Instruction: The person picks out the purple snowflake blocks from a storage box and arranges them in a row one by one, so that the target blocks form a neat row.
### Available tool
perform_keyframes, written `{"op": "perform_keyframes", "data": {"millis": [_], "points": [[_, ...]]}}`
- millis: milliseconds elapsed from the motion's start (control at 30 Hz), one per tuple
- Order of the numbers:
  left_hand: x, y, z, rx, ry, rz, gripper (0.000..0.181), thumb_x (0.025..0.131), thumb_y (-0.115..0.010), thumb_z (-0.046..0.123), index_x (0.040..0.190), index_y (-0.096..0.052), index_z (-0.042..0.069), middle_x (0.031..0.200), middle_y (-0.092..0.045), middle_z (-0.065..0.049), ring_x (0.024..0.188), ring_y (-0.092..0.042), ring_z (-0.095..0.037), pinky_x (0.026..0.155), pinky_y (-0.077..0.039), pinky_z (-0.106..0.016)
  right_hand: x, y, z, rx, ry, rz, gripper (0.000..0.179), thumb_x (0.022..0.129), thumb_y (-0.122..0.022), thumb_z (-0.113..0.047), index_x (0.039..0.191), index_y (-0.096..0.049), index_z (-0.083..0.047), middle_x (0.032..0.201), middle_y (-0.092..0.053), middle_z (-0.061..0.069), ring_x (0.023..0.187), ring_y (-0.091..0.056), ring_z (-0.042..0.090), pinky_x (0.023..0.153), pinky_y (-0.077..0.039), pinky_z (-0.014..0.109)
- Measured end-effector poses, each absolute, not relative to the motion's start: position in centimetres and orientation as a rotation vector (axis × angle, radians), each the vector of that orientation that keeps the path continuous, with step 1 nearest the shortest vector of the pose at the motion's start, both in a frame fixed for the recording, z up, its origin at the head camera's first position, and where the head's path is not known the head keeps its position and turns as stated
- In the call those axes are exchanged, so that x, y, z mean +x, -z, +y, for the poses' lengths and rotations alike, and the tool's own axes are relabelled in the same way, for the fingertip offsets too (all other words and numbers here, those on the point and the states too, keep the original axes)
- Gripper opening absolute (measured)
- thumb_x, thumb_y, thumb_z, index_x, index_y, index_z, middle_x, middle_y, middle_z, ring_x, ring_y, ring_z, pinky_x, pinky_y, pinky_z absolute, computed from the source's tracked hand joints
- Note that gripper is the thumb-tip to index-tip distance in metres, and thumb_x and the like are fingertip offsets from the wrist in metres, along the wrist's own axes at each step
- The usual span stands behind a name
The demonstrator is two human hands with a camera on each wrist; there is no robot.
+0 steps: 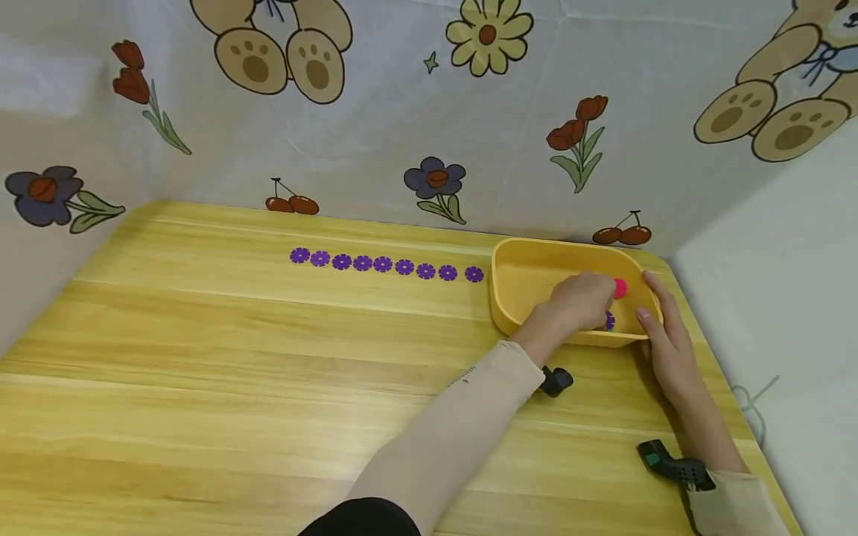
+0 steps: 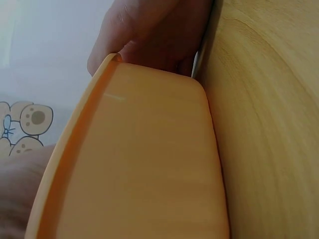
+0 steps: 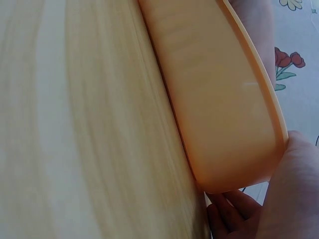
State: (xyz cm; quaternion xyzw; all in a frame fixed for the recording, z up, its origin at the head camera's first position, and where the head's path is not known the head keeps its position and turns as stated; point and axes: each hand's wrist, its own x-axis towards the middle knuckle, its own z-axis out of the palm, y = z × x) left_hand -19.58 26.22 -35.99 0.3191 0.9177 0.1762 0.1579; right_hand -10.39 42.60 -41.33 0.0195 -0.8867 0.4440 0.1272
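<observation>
A yellow plastic basket (image 1: 529, 262) stands at the back right of the table. Over its front rim reaches my left hand (image 1: 582, 299), fingers pointing down inside; whether they pinch anything is hidden. Beside those fingers shows a purple flower-shaped piece (image 1: 609, 321), and a pink piece (image 1: 620, 288) lies just beyond. My right hand (image 1: 673, 357) grips the basket at its right end, thumb at the rim and fingers around the outside. The right wrist view shows this hand (image 3: 291, 191) against the basket's corner (image 3: 239, 169). In the left wrist view the basket's outer wall (image 2: 144, 149) fills the middle.
A row of several purple flower-shaped pieces (image 1: 383, 264) runs along the back of the wooden table (image 1: 234, 387), left of the basket. Behind it hangs a white cloth (image 1: 375, 141) printed with bears and flowers. A white wall (image 1: 791, 298) borders the right edge.
</observation>
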Motion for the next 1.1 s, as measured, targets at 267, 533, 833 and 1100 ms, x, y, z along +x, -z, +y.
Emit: {"op": "perform_keyframes", "data": {"millis": [267, 533, 833, 1100], "points": [[-19.7, 35.9, 25.7, 0.688, -0.581, 2.747, 0.009, 0.099, -0.074, 0.028, 0.098, -0.064, 0.028, 0.084, -0.059, 0.010, 0.078, -0.055, -0.009, 0.066, -0.045, -0.025, -10.6, 41.3, 42.5, 0.044, -1.292, -2.586, 0.058, 0.114, -0.041, -0.023, 0.169, -0.024, -0.025, 0.175, -0.023, 0.003, 0.161, -0.016, 0.012, 0.130, -0.005, 0.038], [-19.9, 35.5, 24.9, 0.670, -0.746, 2.801, 0.018, 0.097, -0.077, 0.030, 0.085, -0.064, 0.025, 0.079, -0.059, 0.011, 0.074, -0.055, -0.006, 0.062, -0.044, -0.022, -10.6, 41.5, 42.5, 0.050, -1.312, -2.576, 0.058, 0.114, -0.041, -0.023, 0.169, -0.023, -0.024, 0.175, -0.023, -0.001, 0.160, -0.016, 0.006, 0.127, -0.006, 0.025], [-20.4, 34.0, 22.8, 0.667, -1.006, 2.819, 0.011, 0.096, -0.079, 0.031, 0.089, -0.074, 0.025, 0.087, -0.067, 0.017, 0.076, -0.058, -0.002, 0.064, -0.045, -0.015, -10.5, 41.6, 42.6, 0.041, -1.308, -2.577, 0.058, 0.114, -0.041, -0.023, 0.169, -0.023, -0.025, 0.175, -0.023, 0.000, 0.161, -0.015, 0.007, 0.131, -0.002, 0.039], [-20.6, 32.6, 20.1, 0.715, -1.246, 2.700, 0.006, 0.099, -0.076, 0.025, 0.098, -0.078, 0.020, 0.085, -0.067, 0.014, 0.074, -0.059, -0.002, 0.063, -0.045, -0.012, -10.4, 41.6, 42.7, 0.045, -1.287, -2.592, 0.058, 0.114, -0.041, -0.023, 0.169, -0.023, -0.025, 0.175, -0.022, 0.000, 0.161, -0.014, 0.009, 0.131, -0.001, 0.040]]}}
